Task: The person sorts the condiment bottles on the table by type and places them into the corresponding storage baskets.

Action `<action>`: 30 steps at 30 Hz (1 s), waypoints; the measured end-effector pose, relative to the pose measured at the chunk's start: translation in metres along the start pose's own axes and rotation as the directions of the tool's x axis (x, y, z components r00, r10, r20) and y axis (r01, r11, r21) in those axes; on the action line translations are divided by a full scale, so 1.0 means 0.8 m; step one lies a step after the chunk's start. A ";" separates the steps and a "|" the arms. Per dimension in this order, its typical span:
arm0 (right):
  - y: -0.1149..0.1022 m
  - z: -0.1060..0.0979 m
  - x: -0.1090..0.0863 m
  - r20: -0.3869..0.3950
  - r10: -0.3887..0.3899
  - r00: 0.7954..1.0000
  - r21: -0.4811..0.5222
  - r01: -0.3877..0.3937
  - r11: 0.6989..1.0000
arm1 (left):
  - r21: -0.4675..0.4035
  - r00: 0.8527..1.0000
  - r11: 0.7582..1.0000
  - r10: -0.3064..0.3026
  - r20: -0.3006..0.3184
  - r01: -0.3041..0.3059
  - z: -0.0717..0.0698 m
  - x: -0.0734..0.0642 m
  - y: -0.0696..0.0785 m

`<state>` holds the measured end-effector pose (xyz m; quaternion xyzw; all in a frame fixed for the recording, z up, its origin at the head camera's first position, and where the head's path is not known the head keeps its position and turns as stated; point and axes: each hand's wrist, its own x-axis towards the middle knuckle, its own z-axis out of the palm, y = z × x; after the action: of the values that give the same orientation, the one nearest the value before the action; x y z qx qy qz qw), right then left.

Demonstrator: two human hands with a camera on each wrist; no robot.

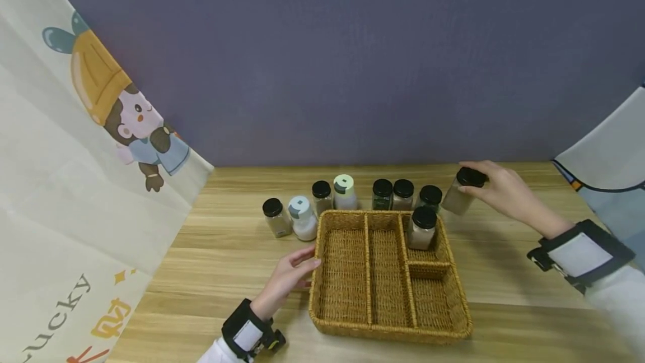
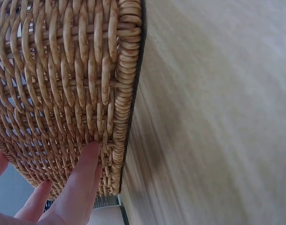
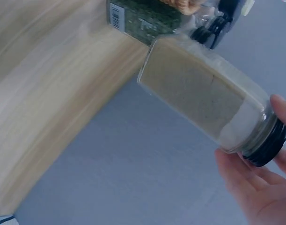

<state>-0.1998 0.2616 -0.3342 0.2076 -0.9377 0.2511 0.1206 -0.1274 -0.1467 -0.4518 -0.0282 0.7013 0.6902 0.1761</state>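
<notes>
Head: we read "Lucky" on the cloth (image 1: 55, 240); right hand (image 1: 504, 189) grasps a tilted jar (image 1: 456, 200) by its black lid (image 1: 472, 177), right of the basket (image 1: 390, 330); left hand (image 1: 287, 279), fingers extended, touches the basket's left side. Left wrist: palm cut off, we see fingertips on wicker. Right wrist: barcode (image 3: 117, 17) on green jar (image 3: 143, 22), print too blurred; fingers partly hide the held lid.
</notes>
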 end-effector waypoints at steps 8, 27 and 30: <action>-0.011 -0.010 0.013 0.019 -0.055 0.998 -0.049 0.056 0.997 | -0.004 1.000 1.000 -0.006 0.010 0.006 -0.002 0.002 -0.003; -0.047 -0.017 0.035 0.056 -0.131 0.990 0.011 0.130 0.991 | -0.002 1.000 1.000 0.000 0.004 0.000 -0.002 0.001 -0.002; -0.055 -0.014 0.041 0.063 -0.150 0.987 0.033 0.148 0.988 | 0.009 1.000 1.000 0.005 0.008 -0.005 -0.003 0.001 -0.003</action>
<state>-0.2077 0.2222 -0.2957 0.2868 -0.9193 0.2480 0.1055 -0.1279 -0.1488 -0.4544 -0.0231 0.7038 0.6875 0.1773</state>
